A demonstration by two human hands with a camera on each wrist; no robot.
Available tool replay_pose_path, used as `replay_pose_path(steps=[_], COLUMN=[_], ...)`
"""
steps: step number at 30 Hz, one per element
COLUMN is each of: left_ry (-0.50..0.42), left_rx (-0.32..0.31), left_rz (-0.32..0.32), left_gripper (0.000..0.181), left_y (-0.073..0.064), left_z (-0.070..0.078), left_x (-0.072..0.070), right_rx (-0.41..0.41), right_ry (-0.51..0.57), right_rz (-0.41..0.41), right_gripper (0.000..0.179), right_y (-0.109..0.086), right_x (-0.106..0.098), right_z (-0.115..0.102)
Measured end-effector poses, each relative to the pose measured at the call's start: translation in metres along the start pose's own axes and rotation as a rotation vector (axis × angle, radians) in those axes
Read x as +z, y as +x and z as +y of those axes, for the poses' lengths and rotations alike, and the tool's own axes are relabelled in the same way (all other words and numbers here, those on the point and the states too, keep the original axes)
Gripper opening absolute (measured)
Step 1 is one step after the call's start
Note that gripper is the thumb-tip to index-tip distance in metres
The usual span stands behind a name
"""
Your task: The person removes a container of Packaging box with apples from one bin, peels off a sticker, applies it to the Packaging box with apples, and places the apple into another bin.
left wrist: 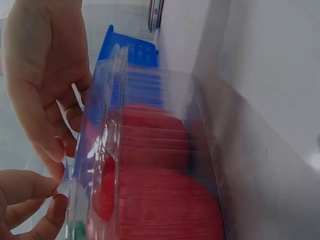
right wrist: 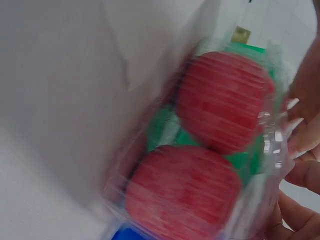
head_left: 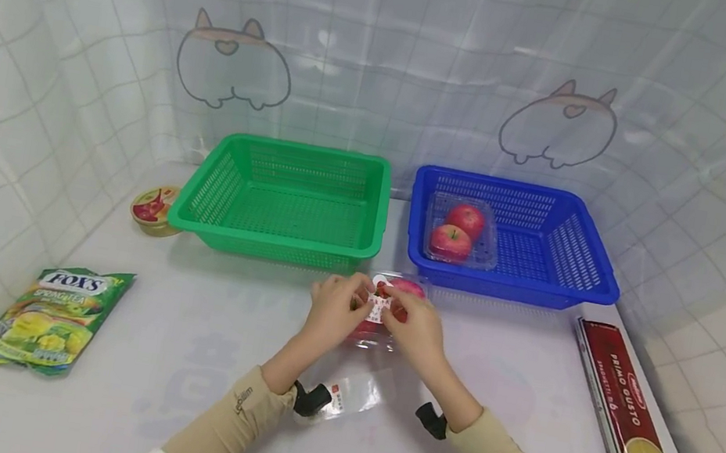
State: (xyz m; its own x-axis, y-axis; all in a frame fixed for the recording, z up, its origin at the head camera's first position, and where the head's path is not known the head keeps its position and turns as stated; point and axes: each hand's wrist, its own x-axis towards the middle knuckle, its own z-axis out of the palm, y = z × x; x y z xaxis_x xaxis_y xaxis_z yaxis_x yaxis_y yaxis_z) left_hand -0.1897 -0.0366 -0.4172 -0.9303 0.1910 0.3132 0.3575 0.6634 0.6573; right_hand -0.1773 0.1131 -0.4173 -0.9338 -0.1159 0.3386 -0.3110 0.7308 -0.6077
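Observation:
A clear plastic box of red apples [head_left: 409,287] sits on the table between the two baskets' near edges. Both hands are over its lid. Between their fingertips is a small white sticker [head_left: 378,309] with a red picture at its top. My left hand [head_left: 333,312] pinches the sticker's left side, and my right hand [head_left: 419,332] holds its right side. The left wrist view shows the thumb and finger of the left hand [left wrist: 30,200] meeting at a thin translucent edge by the lid. From the right side, two apples [right wrist: 182,192] show through the box wall.
Behind stand a green basket [head_left: 272,250] and a blue basket [head_left: 510,288], the blue one holding another apple box [head_left: 486,250]. A round tin [head_left: 155,209] and a FOX'S bag [head_left: 56,320] lie left, spaghetti [head_left: 633,432] right. A clear sheet [head_left: 354,395] lies near the wrists.

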Motion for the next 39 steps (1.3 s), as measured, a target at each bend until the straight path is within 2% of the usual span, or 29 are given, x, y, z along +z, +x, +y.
replay_pose_path(steps=[3,7,17,21,26,30,34,37,39], left_ry=[0.107,0.191,0.284,0.318,0.328,0.314,0.298,0.264,0.205], left_rx=[0.033,0.072,0.148,0.150,0.095,0.038,-0.006,-0.025,-0.046], left_rz=[0.000,0.007,0.008,-0.006,-0.050,-0.102,-0.133,-0.146,-0.146], left_gripper=[0.012,0.015,0.017,0.018,0.032,0.044,0.049,0.049,0.049], left_y=[0.001,0.001,0.001,0.001,0.000,0.001,0.002,0.001,0.000], left_z=[-0.001,-0.002,-0.002,-0.003,-0.009,-0.016,-0.021,-0.023,-0.024], left_x=[0.002,0.004,0.007,0.008,0.008,0.007,0.007,0.006,0.004], right_rx=[-0.043,-0.064,-0.091,-0.094,-0.060,-0.011,0.039,0.070,0.101], right_ry=[-0.114,-0.216,-0.318,-0.348,-0.324,-0.283,-0.232,-0.146,-0.048], right_rz=[0.003,0.002,-0.006,0.020,0.026,-0.037,-0.089,-0.085,-0.073], right_gripper=[0.034,0.033,0.031,0.030,0.035,0.038,0.041,0.043,0.047], right_y=[0.001,0.001,0.002,0.000,-0.004,-0.006,-0.007,-0.007,-0.008], right_x=[0.004,0.008,0.009,0.009,0.010,0.009,0.007,0.004,0.002], right_z=[0.002,0.005,0.006,0.009,0.014,0.019,0.024,0.027,0.030])
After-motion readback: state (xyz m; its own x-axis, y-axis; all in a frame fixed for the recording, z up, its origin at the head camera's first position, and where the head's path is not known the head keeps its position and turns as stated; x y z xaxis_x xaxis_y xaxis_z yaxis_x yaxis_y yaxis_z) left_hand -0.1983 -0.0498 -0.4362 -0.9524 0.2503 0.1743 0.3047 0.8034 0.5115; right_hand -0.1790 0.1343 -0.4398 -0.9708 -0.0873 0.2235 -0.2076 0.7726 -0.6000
